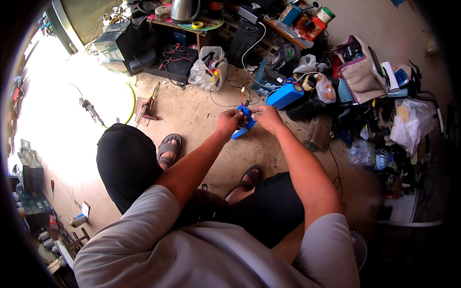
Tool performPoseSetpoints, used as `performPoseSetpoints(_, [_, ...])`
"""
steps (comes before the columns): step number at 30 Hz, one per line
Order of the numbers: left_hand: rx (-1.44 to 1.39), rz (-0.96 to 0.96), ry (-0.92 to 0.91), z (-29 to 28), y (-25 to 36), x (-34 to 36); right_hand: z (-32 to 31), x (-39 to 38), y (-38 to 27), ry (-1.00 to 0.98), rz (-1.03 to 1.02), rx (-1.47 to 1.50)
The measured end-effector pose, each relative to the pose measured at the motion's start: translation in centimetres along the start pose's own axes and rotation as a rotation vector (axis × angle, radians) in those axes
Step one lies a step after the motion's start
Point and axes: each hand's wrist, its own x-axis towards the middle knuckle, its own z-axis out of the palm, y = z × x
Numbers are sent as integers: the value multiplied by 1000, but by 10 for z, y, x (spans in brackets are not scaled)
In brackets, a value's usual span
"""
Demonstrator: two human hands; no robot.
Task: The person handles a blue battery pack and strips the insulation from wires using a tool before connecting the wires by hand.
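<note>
A blue-wrapped battery pack (pixel 249 126) is held out in front of me, above the floor between my feet. My left hand (pixel 230 121) is closed round its left side near the upper end. From the right, my right hand (pixel 267 118) pinches at the same end, and its fingertips hide what exactly they grip there. A red wire with a small pale connector (pixel 243 90) rises just beyond my fingers, beside a small dark piece. Behind my right hand, a larger blue battery pack (pixel 285 96) lies on the floor at the edge of the clutter.
A soldering gun (pixel 150 115) and a yellow-green cable (pixel 133 103) lie to the left. A plastic bag (pixel 209 69), black batteries and a kettle (pixel 185 10) stand at the back. Piled bags and parts crowd the right, near a wooden block (pixel 319 132).
</note>
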Motion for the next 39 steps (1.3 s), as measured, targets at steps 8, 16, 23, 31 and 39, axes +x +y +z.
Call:
performPoseSetpoints(8, [-71, 152, 78, 12, -3, 1, -4, -4, 0, -45, 183, 146])
performPoseSetpoints(16, [4, 128, -65, 17, -8, -2, -12, -15, -4, -50, 361, 414])
performPoseSetpoints(23, [2, 111, -11, 21, -2, -5, -9, -7, 8, 4, 248, 350])
performPoseSetpoints(31, [20, 65, -2, 24, -1, 0, 2, -1, 16, 117, 115, 323])
performPoseSetpoints(39, [35, 126, 95, 29, -19, 12, 6, 9, 27, 160, 83, 54])
